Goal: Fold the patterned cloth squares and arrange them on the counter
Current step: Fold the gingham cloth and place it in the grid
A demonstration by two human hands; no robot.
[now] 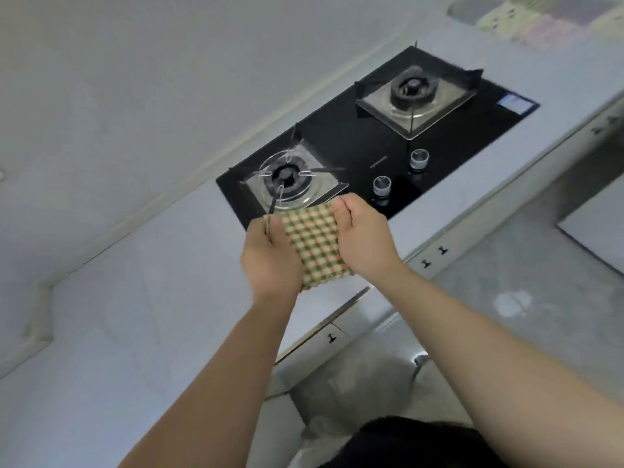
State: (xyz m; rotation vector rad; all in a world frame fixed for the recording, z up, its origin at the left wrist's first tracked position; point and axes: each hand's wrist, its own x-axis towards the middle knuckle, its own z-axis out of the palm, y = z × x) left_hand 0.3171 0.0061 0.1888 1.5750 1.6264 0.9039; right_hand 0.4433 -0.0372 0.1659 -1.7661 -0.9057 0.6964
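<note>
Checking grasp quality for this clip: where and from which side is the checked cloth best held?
By its two opposite side edges, one hand coming from each side, as the left hand and right hand grip the checked cloth now. It is limp fabric, so pinching both edges likely keeps it spread flat.

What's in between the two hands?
The checked cloth is there, as the head view shows. The left hand grips one side of it and the right hand grips the other.
</note>
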